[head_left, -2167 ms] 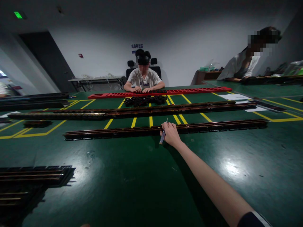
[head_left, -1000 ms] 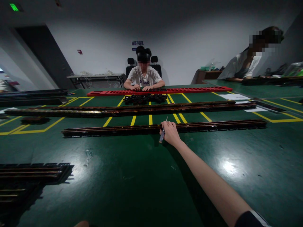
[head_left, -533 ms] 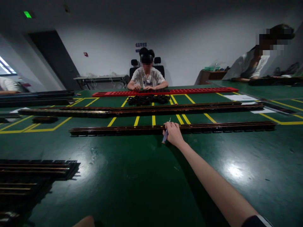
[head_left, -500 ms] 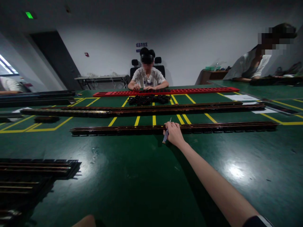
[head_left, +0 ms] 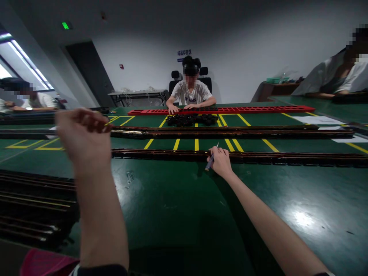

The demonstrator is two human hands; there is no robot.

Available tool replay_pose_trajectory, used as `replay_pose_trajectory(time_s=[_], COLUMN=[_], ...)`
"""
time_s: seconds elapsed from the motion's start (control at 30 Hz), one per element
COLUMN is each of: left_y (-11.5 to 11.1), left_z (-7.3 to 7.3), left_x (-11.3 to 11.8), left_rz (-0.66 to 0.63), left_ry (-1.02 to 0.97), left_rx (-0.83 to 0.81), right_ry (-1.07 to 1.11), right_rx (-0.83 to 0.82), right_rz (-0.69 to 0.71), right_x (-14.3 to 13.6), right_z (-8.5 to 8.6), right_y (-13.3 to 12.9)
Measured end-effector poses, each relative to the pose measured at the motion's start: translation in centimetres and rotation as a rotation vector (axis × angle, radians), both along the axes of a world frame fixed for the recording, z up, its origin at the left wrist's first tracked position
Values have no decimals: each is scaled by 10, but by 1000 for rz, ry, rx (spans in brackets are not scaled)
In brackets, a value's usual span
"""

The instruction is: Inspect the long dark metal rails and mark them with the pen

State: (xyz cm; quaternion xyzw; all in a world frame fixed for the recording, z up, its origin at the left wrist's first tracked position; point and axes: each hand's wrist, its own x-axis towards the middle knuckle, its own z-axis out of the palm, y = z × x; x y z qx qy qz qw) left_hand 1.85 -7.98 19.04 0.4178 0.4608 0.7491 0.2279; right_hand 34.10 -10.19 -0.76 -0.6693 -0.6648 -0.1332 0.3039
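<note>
My right hand (head_left: pixel 222 161) is closed around a slim pen-like tool (head_left: pixel 209 163) with a thin pointed tip. It rests at the near side of a long dark strip (head_left: pixel 161 154) with copper-coloured lines, which lies across the green table. My left hand (head_left: pixel 84 132) is raised at the left, with its fingers curled in. It is blurred, and whatever may be inside the fingers is hidden. The left forearm covers part of the strip's left side and the edge of a stack of similar dark strips (head_left: pixel 34 199).
Farther back lie more long dark strips (head_left: pixel 201 132), a pile of black parts (head_left: pixel 192 120) and a long red frame (head_left: pixel 247 110). Yellow tape marks the green table (head_left: pixel 178 207). A person (head_left: pixel 191 92) sits opposite; others are at both sides. Something pink (head_left: pixel 47 262) shows at the lower left.
My left hand has come up from the bottom edge into the left of the view. My right hand keeps its place at the strip with the tool. The view has turned left.
</note>
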Motion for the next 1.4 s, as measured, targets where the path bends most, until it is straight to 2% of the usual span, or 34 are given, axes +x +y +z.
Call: replay_pose_trajectory(time_s=[0.07,0.13,0.23,0.33,0.4,0.5,0.6,0.7,1.0,1.2,1.4], left_y=[22,45,64,62,56,51,53,58,60,62,63], left_z=[-17,-45,-94,-134,-153,-172,-182,-186,-184,-187,-187], left_x=[26,51,80,95,99,100,100,99,97,97,98], left_rz=[-221,-301,-284,-198,-192,-170,-149,-184,-261,-240,-280], left_ry=[22,199,671,1118,1288,1395,1393,1379,1348,1358,1345], left_rx=[-103,-216,-271,-296,-265,-201,-185,-204,-222,-203,-212], right_ry=[-3,-10,-1,39,60,52,8,-31,-63,-102,-32], right_rx=[1,6,7,14,30,33,6,-12,-38,-14,2], right_rz=[-17,-41,-59,-63,-49,-20,8,45,41,4,-11], right_x=[0,1,3,6,8,9,6,3,4,3,1], right_z=[1,1,1,-1,-3,-2,0,1,-1,-2,-1], right_y=[0,0,0,1,1,0,-2,-2,0,3,3])
